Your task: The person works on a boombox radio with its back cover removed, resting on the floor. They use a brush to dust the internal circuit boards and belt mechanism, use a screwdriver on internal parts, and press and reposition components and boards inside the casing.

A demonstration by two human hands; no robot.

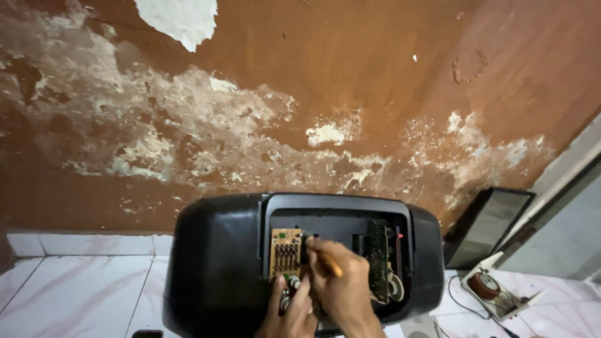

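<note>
Two hands meet at the open back of a black speaker housing (219, 263), and between them we see a small tan circuit board (285, 251) standing upright just inside the left half of the opening. Our right hand (344, 291) is closed around a tool with an orange-yellow handle (330, 263); its dark tip slants up and to the left, ending right at the board's right edge — whether it touches we cannot tell. Our left hand (293, 312) sits lower and just left of the right one, fingers pinched on small round parts (292, 283) under the board, though what exactly it grips is too small to make out. The board lies up and slightly left of both hands, its long axis running top to bottom, and the left hand is the nearer of the two, directly below it. Further right in the cavity we see a dark upright panel (377, 256) with pale looped wires (394, 286) beside it. The housing rests on a white marbled tile floor (75, 288) — no table here — with its back toward us. To the right, well apart, a dark framed panel (485, 225) leans by the wall, and a small device with a brown round coil (485, 285) lies on the tiles. Behind everything rises a rust-brown wall (350, 69) with flaking pale patches.
</note>
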